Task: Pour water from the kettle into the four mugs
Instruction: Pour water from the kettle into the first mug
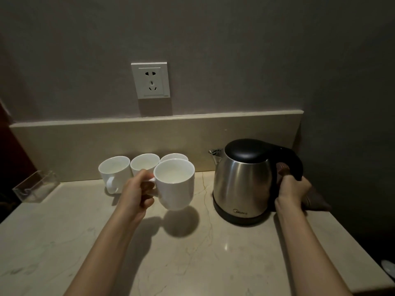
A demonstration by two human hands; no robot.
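My left hand (136,194) grips the handle of a white mug (174,184) and holds it lifted above the marble counter (192,253); its shadow falls below it. Three more white mugs stand in a row by the backsplash: one at the left (114,170), one in the middle (143,162), and one (174,157) mostly hidden behind the lifted mug. At the right a steel kettle (243,180) with a black lid rests on the counter, spout pointing left. My right hand (294,188) is curled round its black handle.
A clear plastic holder (36,186) sits at the counter's left edge. A white wall socket (150,80) is above the backsplash. The wall closes in at the right, just behind the kettle. A small white object (388,265) lies beyond the right edge.
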